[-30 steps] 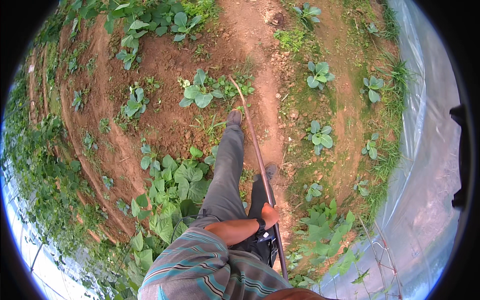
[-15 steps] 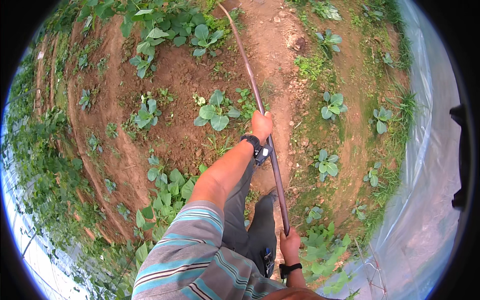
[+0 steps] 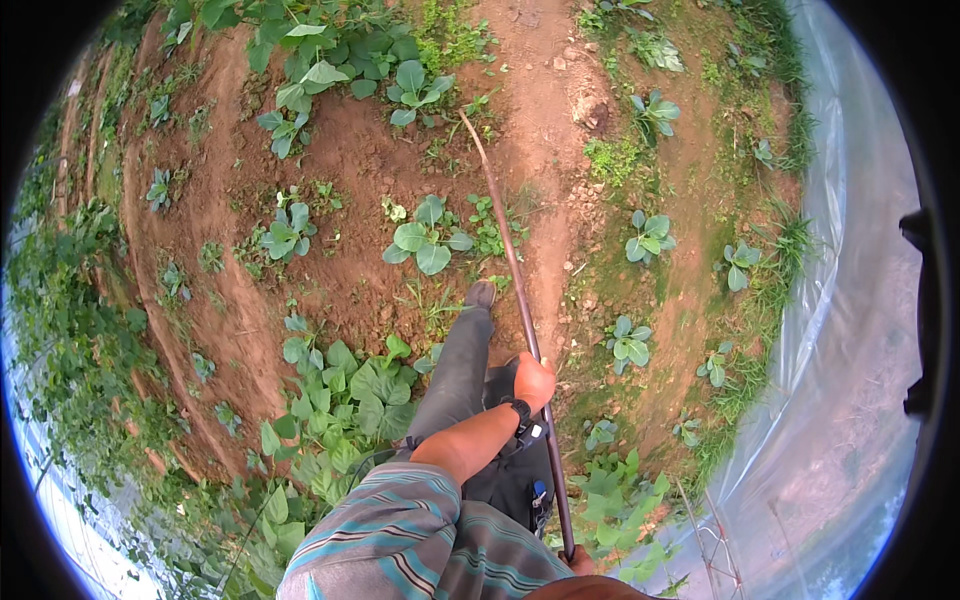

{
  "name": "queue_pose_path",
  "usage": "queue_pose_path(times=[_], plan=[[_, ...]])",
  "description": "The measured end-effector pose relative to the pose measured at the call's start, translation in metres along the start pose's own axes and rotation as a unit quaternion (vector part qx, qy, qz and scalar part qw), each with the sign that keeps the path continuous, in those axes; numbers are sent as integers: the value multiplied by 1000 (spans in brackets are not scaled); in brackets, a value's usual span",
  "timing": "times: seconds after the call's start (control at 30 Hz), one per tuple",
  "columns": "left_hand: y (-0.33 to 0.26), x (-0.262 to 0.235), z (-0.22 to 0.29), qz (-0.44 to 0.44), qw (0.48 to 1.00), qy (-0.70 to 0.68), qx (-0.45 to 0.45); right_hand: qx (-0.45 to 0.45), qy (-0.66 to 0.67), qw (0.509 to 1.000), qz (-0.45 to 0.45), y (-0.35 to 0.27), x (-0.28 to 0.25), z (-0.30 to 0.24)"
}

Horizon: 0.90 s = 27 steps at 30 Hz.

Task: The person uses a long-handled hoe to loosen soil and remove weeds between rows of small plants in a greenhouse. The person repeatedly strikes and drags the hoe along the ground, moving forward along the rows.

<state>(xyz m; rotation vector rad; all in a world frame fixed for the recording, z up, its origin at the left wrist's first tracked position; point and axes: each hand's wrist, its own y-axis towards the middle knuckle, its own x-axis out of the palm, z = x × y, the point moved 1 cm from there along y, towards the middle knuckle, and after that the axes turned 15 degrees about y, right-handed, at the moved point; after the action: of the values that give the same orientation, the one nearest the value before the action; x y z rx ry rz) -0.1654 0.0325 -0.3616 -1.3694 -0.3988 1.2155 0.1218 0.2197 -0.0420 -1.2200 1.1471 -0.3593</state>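
Note:
A long brown pole point(image 3: 522, 285) runs from low by my body up to the soil, its thin far end bending slightly to the left beside a leafy plant. No blade shows at that end. Around the middle of the shaft my left hand point(image 3: 536, 382) is closed, a black watch on its wrist. My right hand point(image 3: 578, 560) grips the near end close to my waist, partly cut off by my body. Just left of the pole grows a cabbage-like seedling point(image 3: 430, 238), touched by neither hand.
My left shoe point(image 3: 481, 293) stands on the soil edge beside the dirt path point(image 3: 540, 130). Seedlings point(image 3: 650, 238) grow in rows on both sides. Broad-leaved plants point(image 3: 370, 390) crowd my left leg. Clear plastic sheeting point(image 3: 840, 300) walls the right side; climbing vines point(image 3: 90, 340) fill the left.
Both hands have drawn back toward my body, and the pole's far end has come nearer with them. My left foot has stepped forward.

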Motion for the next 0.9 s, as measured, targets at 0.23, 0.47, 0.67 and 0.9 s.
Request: queue_pose_path(times=[0.23,0.47,0.67,0.9], plan=[[2,14,-10,-51,997,57,12,22,-40,999,-12,-13,-31,-3],[63,60,-23,-147,933,244,218,-18,-20,1000,17,0,-67,-9],[62,49,-2,-162,986,-27,-13,-20,-30,999,33,13,-78,2],[63,16,54,-189,978,-32,-79,55,-95,991,72,43,-72,10]])
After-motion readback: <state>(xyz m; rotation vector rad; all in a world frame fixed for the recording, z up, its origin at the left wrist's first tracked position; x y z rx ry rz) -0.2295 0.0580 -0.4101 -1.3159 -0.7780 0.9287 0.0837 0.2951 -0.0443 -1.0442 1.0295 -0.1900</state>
